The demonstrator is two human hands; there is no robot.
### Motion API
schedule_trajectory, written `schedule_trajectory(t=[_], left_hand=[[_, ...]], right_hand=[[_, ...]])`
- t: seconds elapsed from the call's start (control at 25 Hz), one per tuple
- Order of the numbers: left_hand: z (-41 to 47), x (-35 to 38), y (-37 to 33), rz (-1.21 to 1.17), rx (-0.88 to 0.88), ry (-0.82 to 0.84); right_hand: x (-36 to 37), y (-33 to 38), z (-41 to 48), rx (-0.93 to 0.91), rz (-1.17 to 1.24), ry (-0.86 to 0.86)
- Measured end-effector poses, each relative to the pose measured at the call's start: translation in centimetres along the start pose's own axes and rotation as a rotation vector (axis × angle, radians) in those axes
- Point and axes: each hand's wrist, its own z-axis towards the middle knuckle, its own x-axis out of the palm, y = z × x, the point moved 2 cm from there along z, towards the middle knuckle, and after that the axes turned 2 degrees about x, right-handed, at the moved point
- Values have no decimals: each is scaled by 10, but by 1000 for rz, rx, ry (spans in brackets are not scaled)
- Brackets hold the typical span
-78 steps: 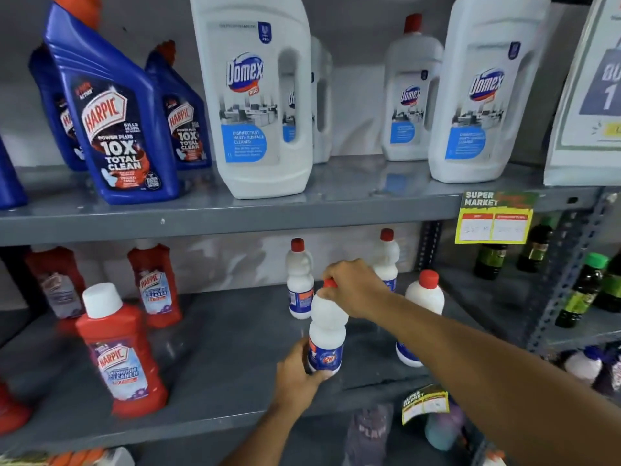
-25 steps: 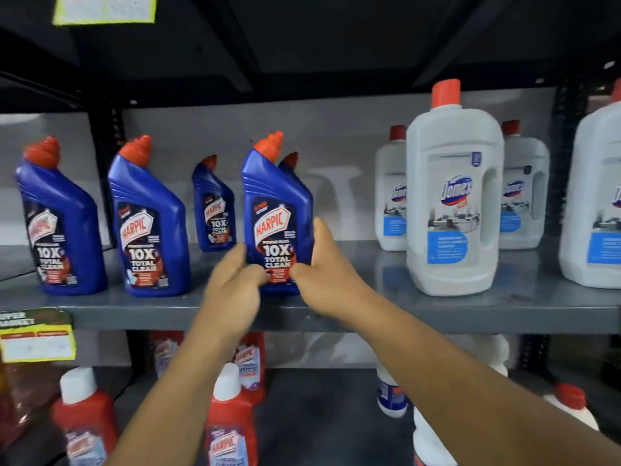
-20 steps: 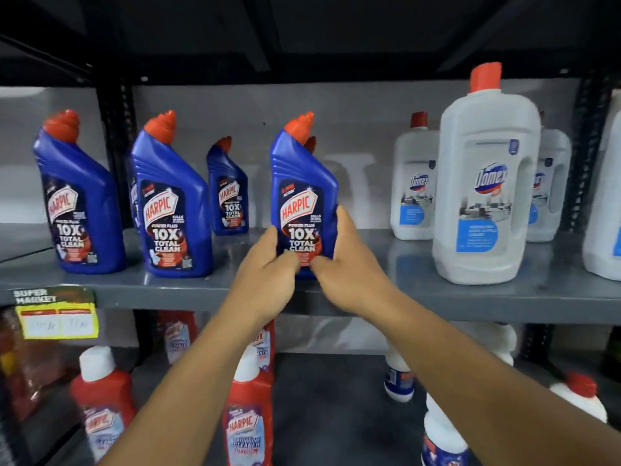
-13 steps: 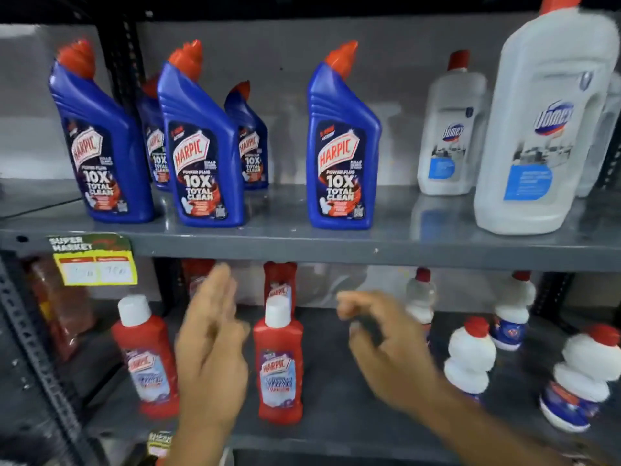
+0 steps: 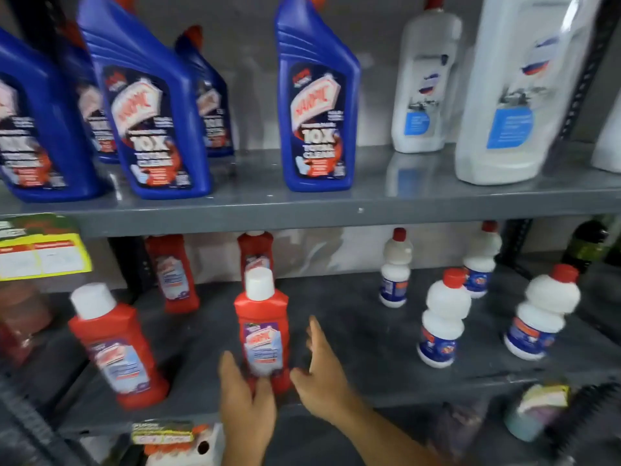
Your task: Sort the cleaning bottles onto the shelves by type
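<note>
Our left hand [image 5: 247, 401] spreads its fingers [image 5: 232, 368] wide, thumb against the foot of the red bottle [image 5: 263, 334]; our right hand [image 5: 321, 381] is open too, fingers apart and just beside the bottle's other flank, and we cannot tell whether they touch it; neither hand grips anything. The bottle is smooth, glossy plastic, flat-faced with rounded shoulders, a white cylindrical cap on top; it stands upright near the front edge of the lower shelf [image 5: 369, 331], long axis vertical, cap up, label facing us. The shelf is grey painted metal, scuffed and dull. Another red bottle [image 5: 117, 348] leans slightly at the left; waisted white bottles with red caps [image 5: 443, 317] stand to the right. On the upper shelf [image 5: 369, 203], angular blue bottles [image 5: 317, 112] with bent necks stand beside tall white jugs [image 5: 510, 95].
</note>
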Motion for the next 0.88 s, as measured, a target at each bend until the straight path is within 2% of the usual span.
schedule_trajectory(t=[0.08,0.12,0.2,0.24,0.28,0.36,0.44,0.52,0.68,0.88], left_hand=[[-34,20,-8,22,250,-10],[-50,39,-15,-6,297,101],[-72,92,-34,-131,228,407],[-78,121,-45,-157,150,532],[-79,148,-54,-144,54,619],[-78,198,-63,-121,-97,747],[-81,232,-72,-121,-101,805],[-86,253,-75,-127,-68,770],[-96,266,-68,-168,-51,668],[-106,259,-73,-79,-18,613]], right_hand=[[-37,-23,-21,-58,129,-271],[-62,-37,-33,-78,171,-452],[-122,-73,-45,-51,170,-798],[-154,-87,-43,15,168,-867],[-181,-97,-36,138,175,-835],[-217,-114,-17,304,184,-617],[-229,-120,-4,264,120,-441],[-231,-128,3,183,99,-365],[-230,-149,6,99,161,-297],[-237,-139,-6,-27,8,-253]])
